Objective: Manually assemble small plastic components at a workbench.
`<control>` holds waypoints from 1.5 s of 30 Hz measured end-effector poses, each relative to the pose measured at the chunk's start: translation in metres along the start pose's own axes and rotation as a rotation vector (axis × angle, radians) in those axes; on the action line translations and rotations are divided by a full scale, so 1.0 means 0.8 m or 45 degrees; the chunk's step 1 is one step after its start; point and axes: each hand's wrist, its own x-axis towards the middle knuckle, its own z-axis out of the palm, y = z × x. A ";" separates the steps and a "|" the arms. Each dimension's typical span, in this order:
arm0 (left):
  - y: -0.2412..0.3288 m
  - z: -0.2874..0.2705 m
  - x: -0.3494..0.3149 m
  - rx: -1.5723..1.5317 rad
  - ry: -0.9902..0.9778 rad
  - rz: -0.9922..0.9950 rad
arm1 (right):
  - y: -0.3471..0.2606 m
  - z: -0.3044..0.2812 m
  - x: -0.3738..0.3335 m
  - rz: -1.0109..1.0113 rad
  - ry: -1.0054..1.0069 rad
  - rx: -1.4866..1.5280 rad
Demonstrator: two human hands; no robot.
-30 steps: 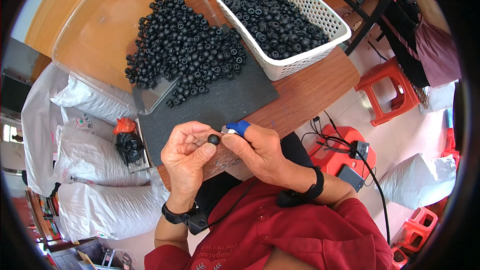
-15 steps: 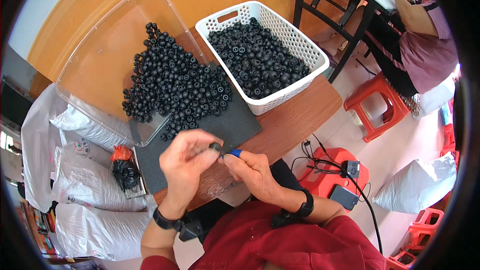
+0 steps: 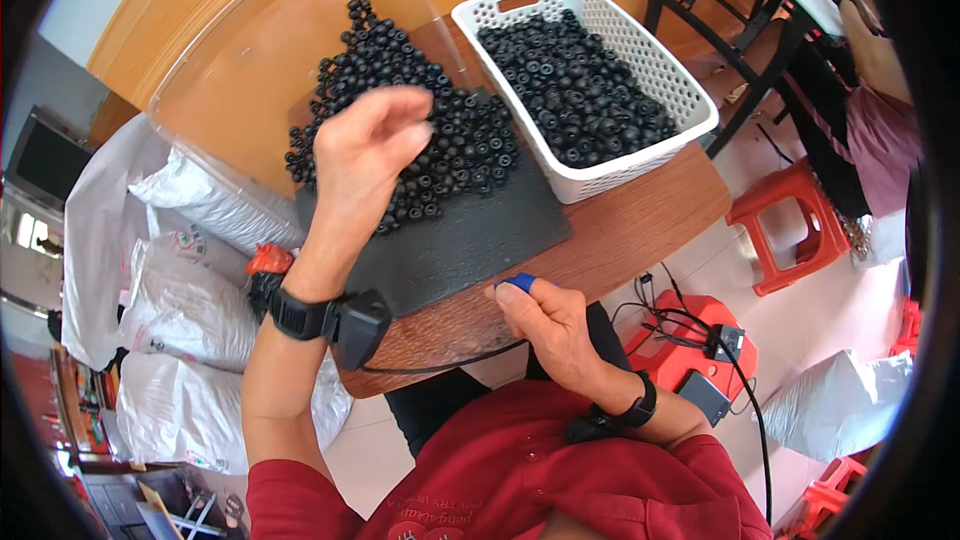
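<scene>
My left hand (image 3: 365,145) is raised over a pile of small black round parts with holes (image 3: 455,145). Its fingers are curled and smeared by motion, and nothing shows clearly between them. My right hand (image 3: 550,330) hovers near the front edge of the brown wooden table (image 3: 640,215), thumb and fingers pressed together. A blue wrap (image 3: 520,282) covers a fingertip there; whatever the grip holds is hidden. Under part of the pile lies a dark grey mat (image 3: 480,240).
A white perforated basket (image 3: 600,180) of similar black parts stands right of the pile. A clear plastic bin (image 3: 215,35) lies tipped behind it. White sacks (image 3: 185,400) crowd the left. Cables and a red stool (image 3: 690,335) are at right; another person (image 3: 880,130) sits beyond.
My left hand has left my right hand and moved up and away over the pile. The black part it held no longer shows. My right hand stays closed near the table edge.
</scene>
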 end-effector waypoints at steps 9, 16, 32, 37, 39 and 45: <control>-0.100 -0.064 -0.148 0.478 0.267 -0.288 | 0.008 0.010 -0.001 0.042 -0.129 -0.044; -0.103 -0.043 -0.132 0.979 0.113 -0.138 | 0.000 0.017 -0.007 0.026 -0.107 -0.121; -0.089 -0.042 -0.166 -0.275 0.196 -0.583 | 0.007 0.021 -0.001 -0.040 -0.063 -0.185; -0.035 -0.008 -0.182 -1.098 0.115 -0.741 | 0.008 0.032 0.011 -0.213 -0.008 -0.314; -0.021 0.005 -0.185 -1.151 0.088 -0.737 | 0.011 0.037 0.013 -0.302 0.015 -0.392; -0.007 0.024 -0.193 -1.283 0.035 -0.710 | 0.015 0.041 0.015 -0.563 0.062 -0.517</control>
